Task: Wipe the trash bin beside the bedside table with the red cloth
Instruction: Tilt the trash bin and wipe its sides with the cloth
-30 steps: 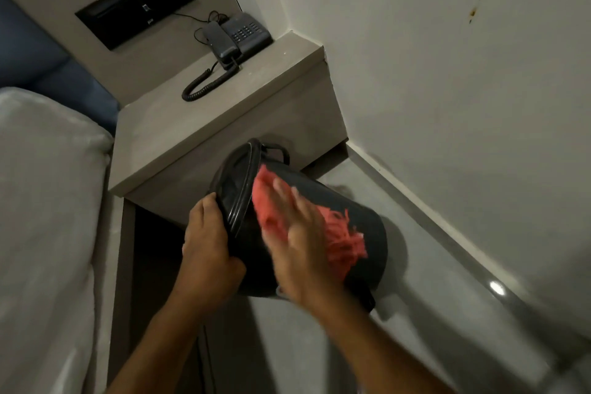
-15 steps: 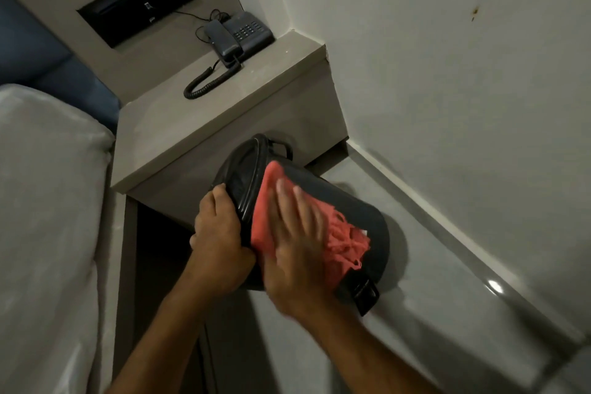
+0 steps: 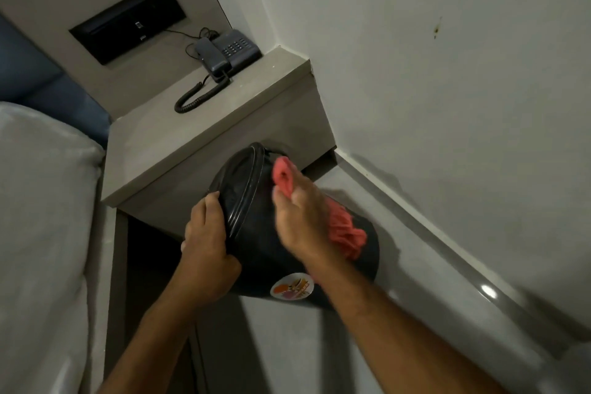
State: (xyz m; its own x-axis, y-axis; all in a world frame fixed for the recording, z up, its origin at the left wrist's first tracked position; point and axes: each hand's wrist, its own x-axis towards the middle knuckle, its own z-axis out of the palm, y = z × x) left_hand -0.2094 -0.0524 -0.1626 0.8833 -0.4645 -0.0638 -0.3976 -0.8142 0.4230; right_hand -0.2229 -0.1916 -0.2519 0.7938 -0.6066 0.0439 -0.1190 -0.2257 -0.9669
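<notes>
The black trash bin (image 3: pixel 256 246) is tipped on its side in front of the bedside table (image 3: pixel 192 134), its lidded top turned toward the table. A round coloured sticker (image 3: pixel 291 290) shows on its lower side. My left hand (image 3: pixel 204 243) grips the bin's rim at the left. My right hand (image 3: pixel 299 221) lies flat on the bin's upper side and presses the red cloth (image 3: pixel 343 230) against it. The cloth sticks out beyond my fingertips and trails in a fringe to the right.
A dark corded telephone (image 3: pixel 227 51) sits at the back of the bedside table, under a black wall panel (image 3: pixel 128 22). The white bed (image 3: pixel 41 217) fills the left. A white wall (image 3: pixel 447 89) with a grey skirting (image 3: pixel 447 249) runs along the right; grey floor (image 3: pixel 287 345) lies below.
The bin has turned in my hands, so its sticker now faces me. My right hand has slid the cloth up along the bin's side toward the rim.
</notes>
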